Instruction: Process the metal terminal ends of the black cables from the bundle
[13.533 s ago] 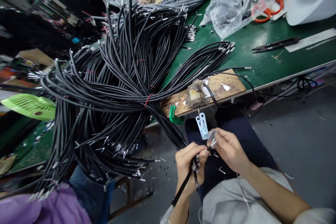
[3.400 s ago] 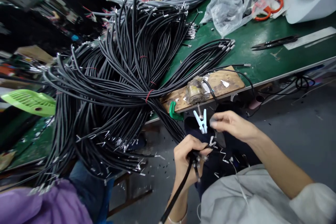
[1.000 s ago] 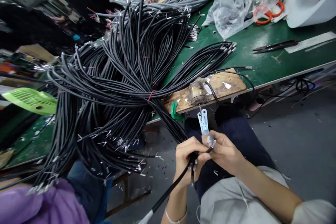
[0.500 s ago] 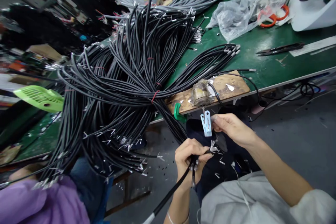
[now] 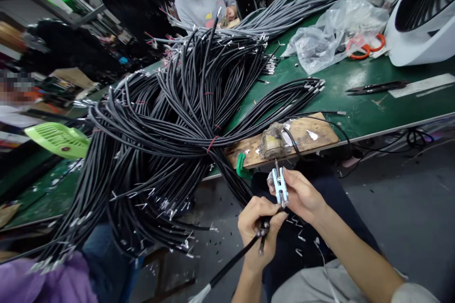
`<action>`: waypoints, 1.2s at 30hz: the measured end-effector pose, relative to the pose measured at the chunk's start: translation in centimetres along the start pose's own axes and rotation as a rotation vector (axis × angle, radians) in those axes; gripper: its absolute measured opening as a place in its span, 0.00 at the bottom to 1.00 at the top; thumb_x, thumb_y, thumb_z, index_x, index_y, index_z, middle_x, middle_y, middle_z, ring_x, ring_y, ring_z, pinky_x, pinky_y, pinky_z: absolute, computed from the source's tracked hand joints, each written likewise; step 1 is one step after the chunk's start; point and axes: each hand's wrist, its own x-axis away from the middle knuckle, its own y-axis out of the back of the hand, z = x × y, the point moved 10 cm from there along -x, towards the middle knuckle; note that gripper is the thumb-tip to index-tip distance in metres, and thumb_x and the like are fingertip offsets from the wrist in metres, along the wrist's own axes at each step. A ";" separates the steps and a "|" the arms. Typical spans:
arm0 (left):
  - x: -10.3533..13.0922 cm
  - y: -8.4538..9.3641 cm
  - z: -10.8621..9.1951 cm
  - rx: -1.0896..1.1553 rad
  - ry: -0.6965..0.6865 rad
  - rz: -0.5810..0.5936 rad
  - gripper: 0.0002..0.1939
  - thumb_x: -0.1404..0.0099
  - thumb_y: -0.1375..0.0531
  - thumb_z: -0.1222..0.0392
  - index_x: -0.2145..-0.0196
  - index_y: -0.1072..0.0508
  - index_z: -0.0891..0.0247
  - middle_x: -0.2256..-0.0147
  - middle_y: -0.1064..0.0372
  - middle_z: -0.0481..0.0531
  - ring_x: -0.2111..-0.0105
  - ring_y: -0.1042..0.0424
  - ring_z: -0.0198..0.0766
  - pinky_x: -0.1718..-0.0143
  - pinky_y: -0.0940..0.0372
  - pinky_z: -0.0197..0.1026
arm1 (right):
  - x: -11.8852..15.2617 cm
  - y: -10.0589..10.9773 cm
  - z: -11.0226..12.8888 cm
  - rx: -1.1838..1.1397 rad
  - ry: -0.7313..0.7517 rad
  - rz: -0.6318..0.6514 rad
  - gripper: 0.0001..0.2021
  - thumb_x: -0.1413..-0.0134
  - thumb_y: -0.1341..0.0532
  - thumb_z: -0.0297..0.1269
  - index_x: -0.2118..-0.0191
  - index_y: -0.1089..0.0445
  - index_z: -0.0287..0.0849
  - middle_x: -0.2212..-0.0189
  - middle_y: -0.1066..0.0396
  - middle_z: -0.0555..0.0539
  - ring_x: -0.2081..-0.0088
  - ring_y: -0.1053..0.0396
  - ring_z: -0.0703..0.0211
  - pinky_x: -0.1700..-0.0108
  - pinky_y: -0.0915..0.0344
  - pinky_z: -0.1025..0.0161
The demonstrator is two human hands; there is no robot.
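Observation:
My left hand (image 5: 259, 227) is closed round several black cables (image 5: 232, 258), their stripped ends pointing up between thumb and finger. My right hand (image 5: 302, 194) pinches a light blue clothespin-like clip (image 5: 280, 187), which sits on the shaft of a small motor (image 5: 273, 144). The clip's lower end meets a silvery cable end just above my left fingertips. The motor rests on a wooden board (image 5: 313, 128) at the table edge, beside a green clamp (image 5: 243, 165).
Large bundles of black cables (image 5: 170, 123) cover the green table (image 5: 362, 85). Beyond lie scissors with orange handles (image 5: 366, 51), a plastic bag (image 5: 320, 42), dark snips (image 5: 378, 88) and a white fan (image 5: 415, 33). A person in purple (image 5: 53, 277) is at lower left; another person (image 5: 202, 4) is across.
My right hand has closed round the blue clip, which it was beside before. The cable ends in my left hand now meet the clip's lower end. The camera view has shifted slightly.

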 end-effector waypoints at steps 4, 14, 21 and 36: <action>-0.3 -0.1 -0.2 -0.063 0.000 0.050 0.04 0.42 0.35 0.68 0.69 0.24 0.61 0.74 0.30 0.48 0.73 0.32 0.34 0.72 0.37 0.36 | 0.1 0.1 -1.1 -0.015 -0.061 0.047 0.19 0.52 0.34 0.52 0.70 0.24 0.36 0.76 0.28 0.46 0.74 0.35 0.65 0.73 0.39 0.69; 0.1 -0.5 -0.2 0.021 -0.071 0.197 0.03 0.39 0.36 0.60 0.68 0.22 0.61 0.74 0.26 0.51 0.74 0.28 0.36 0.71 0.33 0.38 | 3.1 6.0 1.6 0.429 0.112 -0.105 0.13 0.48 0.34 0.46 0.66 0.25 0.38 0.76 0.31 0.49 0.74 0.37 0.65 0.71 0.41 0.67; -0.5 -1.9 0.1 -0.183 0.013 0.435 0.06 0.40 0.37 0.63 0.75 0.24 0.66 0.79 0.28 0.52 0.80 0.31 0.33 0.78 0.38 0.34 | 8.0 -1.3 5.6 1.208 0.665 0.098 0.02 0.45 0.37 0.29 0.65 0.28 0.40 0.72 0.31 0.48 0.67 0.38 0.59 0.63 0.39 0.60; 0.3 -1.6 -0.4 -0.199 0.014 0.489 0.06 0.41 0.38 0.69 0.64 0.24 0.65 0.71 0.28 0.53 0.74 0.30 0.35 0.72 0.36 0.35 | 7.1 -1.1 4.6 1.002 0.684 -0.003 0.01 0.49 0.34 0.30 0.69 0.25 0.38 0.77 0.31 0.48 0.73 0.36 0.61 0.72 0.39 0.63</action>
